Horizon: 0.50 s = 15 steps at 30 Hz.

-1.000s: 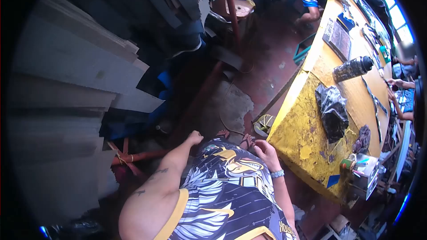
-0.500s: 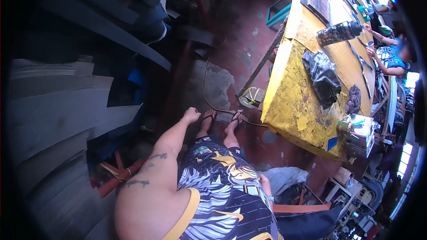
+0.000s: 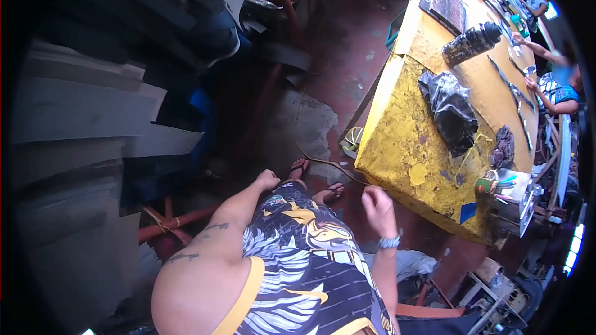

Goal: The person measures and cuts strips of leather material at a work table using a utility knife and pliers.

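Note:
My left hand point(image 3: 268, 179) hangs by my thigh, its fingers curled in, with nothing seen in it. My right hand point(image 3: 379, 209), below a wrist with a metal watch point(image 3: 390, 242), is raised near the corner of the yellow worktable point(image 3: 388, 149). Its fingers are also curled, and no object shows in it. A gap separates it from the table edge. On the table lie a crumpled black plastic bag point(image 3: 448, 111), a dark bottle point(image 3: 472, 43) on its side and a dark wrinkled lump point(image 3: 503, 147).
Stacked grey sheets point(image 3: 81, 111) rise on the left. A cord point(image 3: 323, 161) crosses the floor near my sandalled feet point(image 3: 329, 192). A can of pens point(image 3: 487, 185) stands at the table's near end. A person point(image 3: 555, 90) works with dark strips across the table.
My right hand has come up from beside my body to near the table corner. My left hand sits slightly lower in view. The view has shifted, and more of the far person's body shows.

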Each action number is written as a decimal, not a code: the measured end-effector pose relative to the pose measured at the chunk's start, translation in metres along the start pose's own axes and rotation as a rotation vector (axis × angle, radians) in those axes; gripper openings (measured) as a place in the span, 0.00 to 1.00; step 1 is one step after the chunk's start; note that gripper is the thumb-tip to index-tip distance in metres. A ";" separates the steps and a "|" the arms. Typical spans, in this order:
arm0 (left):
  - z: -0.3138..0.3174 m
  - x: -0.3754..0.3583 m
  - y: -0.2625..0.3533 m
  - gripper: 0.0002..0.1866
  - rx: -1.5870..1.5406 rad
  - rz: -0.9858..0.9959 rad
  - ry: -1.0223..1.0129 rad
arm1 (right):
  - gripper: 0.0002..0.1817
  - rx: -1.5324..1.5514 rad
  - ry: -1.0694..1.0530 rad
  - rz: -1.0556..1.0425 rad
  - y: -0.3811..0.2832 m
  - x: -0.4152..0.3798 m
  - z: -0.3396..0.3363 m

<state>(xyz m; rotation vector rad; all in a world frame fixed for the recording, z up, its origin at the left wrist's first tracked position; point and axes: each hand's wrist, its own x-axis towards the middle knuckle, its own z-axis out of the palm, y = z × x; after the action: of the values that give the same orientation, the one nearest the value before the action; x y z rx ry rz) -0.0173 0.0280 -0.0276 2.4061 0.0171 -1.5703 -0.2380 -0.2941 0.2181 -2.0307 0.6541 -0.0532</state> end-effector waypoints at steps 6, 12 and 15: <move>-0.042 0.025 0.026 0.20 0.064 0.134 -0.009 | 0.11 -0.018 0.121 -0.316 -0.059 0.145 -0.039; -0.133 0.123 0.133 0.16 -0.057 0.293 0.167 | 0.18 -0.452 0.472 -0.286 -0.026 0.286 -0.028; -0.160 0.185 0.202 0.16 -0.230 0.356 0.189 | 0.26 -0.571 0.525 -0.216 0.007 0.320 -0.005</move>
<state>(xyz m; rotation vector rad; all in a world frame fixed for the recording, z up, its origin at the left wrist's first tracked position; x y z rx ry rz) 0.2340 -0.1549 -0.0908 2.2189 -0.1749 -1.1177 0.0308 -0.4508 0.1442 -2.6652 0.8332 -0.6034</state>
